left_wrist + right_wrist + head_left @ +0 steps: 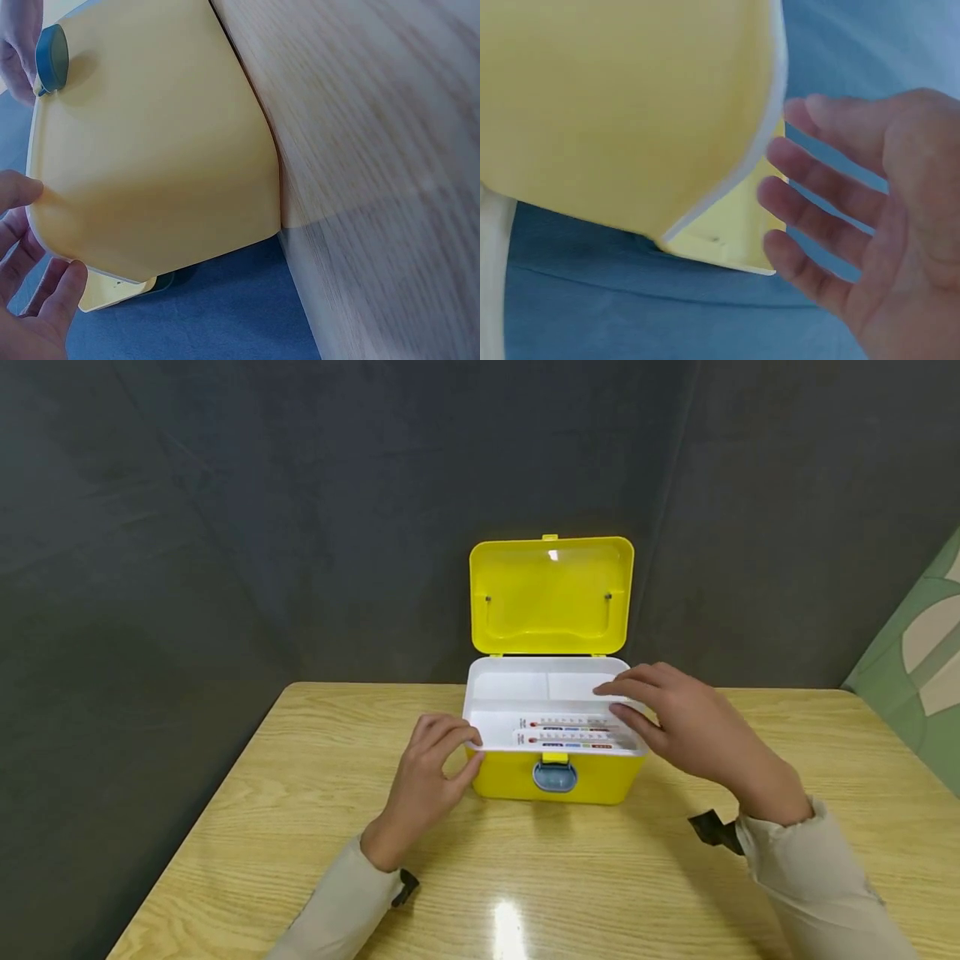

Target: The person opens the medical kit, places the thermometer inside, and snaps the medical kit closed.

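A yellow storage box (510,777) stands with its lid (551,593) raised and a white compartment tray (491,722) at its top. Two flat strips (570,739), white with a scale and a red bulb like thermometers, lie side by side in the tray's front section. At the box's front left corner my left hand (431,768) grips the rim, thumb against the front face and fingers round the corner. My right hand (682,722) hovers over the tray's right side with nothing in it. In the right wrist view its fingers (810,202) are spread and relaxed beside the rim.
A grey-blue latch (555,777) hangs on the box's front. Underneath is a wood-grain table (337,777), backed by a dark cloth wall (337,527). A green panel with pale shapes (922,652) is at the right. Black straps (716,831) stick out at both cuffs.
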